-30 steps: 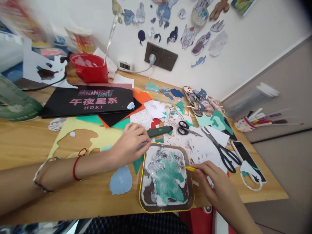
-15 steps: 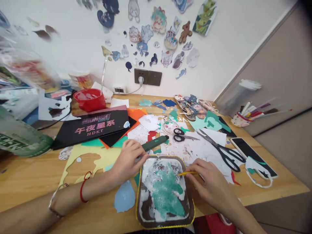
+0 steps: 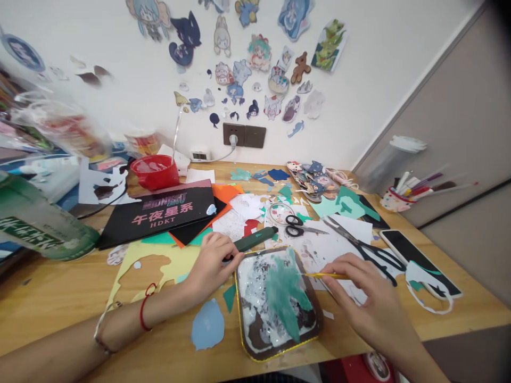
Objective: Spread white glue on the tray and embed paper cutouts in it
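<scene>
A dark tray (image 3: 255, 355) with a yellow rim lies at the front middle, coated inside with white, wet-looking stuff. Over that coating is a green, wet-looking shape (image 3: 281, 290), its top end at the tray's far edge. My left hand (image 3: 215, 258) is closed on the tray's upper left corner, fingers pressed together. My right hand (image 3: 357, 287), to the right of the tray, pinches a thin yellow stick (image 3: 325, 275) whose tip reaches over the green shape. A dark green marker-like tool (image 3: 257, 239) lies just beyond the left hand.
Small scissors (image 3: 297, 226) and large scissors (image 3: 365, 247) lie on white papers behind the tray. A phone (image 3: 419, 260) is at the right, a red bowl (image 3: 157, 173) and a green bottle (image 3: 43, 223) at the left. A blue paper piece (image 3: 207, 324) sits left of the tray.
The tray has turned and shifted slightly right, and the green shape has moved up and right in it. My right hand has moved right with the stick. The whole view has shifted a little.
</scene>
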Motion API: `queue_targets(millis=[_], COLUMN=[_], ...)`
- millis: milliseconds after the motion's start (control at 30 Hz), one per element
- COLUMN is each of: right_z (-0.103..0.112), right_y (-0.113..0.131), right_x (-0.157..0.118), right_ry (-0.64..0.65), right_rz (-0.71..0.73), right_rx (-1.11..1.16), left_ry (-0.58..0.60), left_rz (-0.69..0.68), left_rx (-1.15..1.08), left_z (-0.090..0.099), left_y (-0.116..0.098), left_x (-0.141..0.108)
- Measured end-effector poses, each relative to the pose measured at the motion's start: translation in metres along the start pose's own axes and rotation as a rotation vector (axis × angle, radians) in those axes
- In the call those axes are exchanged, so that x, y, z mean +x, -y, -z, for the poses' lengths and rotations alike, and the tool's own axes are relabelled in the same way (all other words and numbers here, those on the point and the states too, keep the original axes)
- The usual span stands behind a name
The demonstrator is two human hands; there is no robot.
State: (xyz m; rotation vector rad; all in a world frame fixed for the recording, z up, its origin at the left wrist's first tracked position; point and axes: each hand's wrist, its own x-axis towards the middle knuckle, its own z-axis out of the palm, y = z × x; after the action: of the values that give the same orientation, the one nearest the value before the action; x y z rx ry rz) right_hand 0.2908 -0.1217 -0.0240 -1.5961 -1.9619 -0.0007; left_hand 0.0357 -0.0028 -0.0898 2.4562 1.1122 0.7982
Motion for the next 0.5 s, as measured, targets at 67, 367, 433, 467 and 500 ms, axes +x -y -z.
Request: queue_targets(millis=[67,367,433,467,500], right_z=[0.009,-0.009,-0.014,-0.014,-0.012], right_y=[0.005,0.014,0.012,0.011,0.009], right_x=[0.006,-0.007,-0.011,-0.011,-0.010], right_ry=[-0.125,0.102,0.239,0.282,0.308], right_rz=[0.084,0.602,0.555,0.513,0.466], right_rx=[-0.104,-0.299,-0.217,-0.178,-0.149], left_ry=[0.003,-0.001,0.004,0.005,0.005], left_rz=[0.001,0.002,0.005,0.009,0.014], left_rx=[0.001,-0.010,-0.015,-0.016,-0.016], left_z=[0.000,0.001,0.001,0.000,0.000], left_y=[0.000,-0.001,-0.001,-0.001,0.000], left_x=[0.000,-0.001,-0.001,-0.001,-0.001])
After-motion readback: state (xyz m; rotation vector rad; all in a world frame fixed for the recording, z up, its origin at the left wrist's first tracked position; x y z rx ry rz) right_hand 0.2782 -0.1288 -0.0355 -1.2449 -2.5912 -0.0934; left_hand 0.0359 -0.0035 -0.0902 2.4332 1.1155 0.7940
